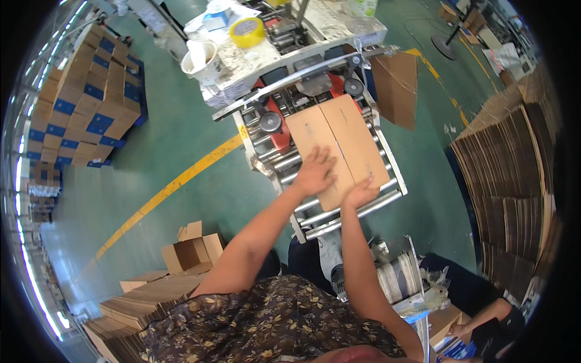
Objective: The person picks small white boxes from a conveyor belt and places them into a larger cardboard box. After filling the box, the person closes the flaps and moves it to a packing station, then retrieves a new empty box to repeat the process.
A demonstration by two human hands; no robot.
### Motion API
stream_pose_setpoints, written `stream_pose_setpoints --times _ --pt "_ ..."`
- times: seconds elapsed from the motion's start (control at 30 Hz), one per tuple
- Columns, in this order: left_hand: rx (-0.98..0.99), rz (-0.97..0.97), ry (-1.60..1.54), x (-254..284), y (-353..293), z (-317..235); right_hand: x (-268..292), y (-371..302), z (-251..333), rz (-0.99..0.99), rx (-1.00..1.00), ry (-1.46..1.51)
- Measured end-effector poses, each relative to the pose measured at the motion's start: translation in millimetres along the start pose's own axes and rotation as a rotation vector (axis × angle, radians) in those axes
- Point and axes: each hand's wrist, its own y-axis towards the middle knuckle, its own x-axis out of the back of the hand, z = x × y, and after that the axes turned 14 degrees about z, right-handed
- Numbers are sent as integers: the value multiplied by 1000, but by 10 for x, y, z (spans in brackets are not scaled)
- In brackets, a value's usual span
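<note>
A closed brown cardboard box (345, 130) lies on the steel rollers of a conveyor (319, 222), its far end up against the taping machine (308, 85). Flat on the box's top, left of the middle seam, rests my left hand (316, 171) with its fingers spread. My right hand (361, 192) holds the near right end of the box, thumb on top and fingers curled at the edge, partly hidden. Black guide wheels (270, 122) on red arms flank the far part of the box.
Yellow tape (247, 32) and a white tub (201, 60) sit on the machine. Flattened cardboard stacks (508, 193) stand right; an open carton (192, 251) and more cardboard lie near left. Palletised boxes (88, 100) rise far left. Another person's arm (481, 317) shows lower right.
</note>
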Motion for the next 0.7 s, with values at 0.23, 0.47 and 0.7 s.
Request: stream_pose_setpoints --times 0.23,0.47,0.7 --pt "365 -6 -75 -265 -2498 817 -769 338 27 316 93 -96" --pt "892 -560 123 421 -5610 -77 -118 -386 -1810 945 -576 -37" --pt "1256 -1023 782 486 -7757 -1663 1291 -3022 -2566 2284 24 -851"
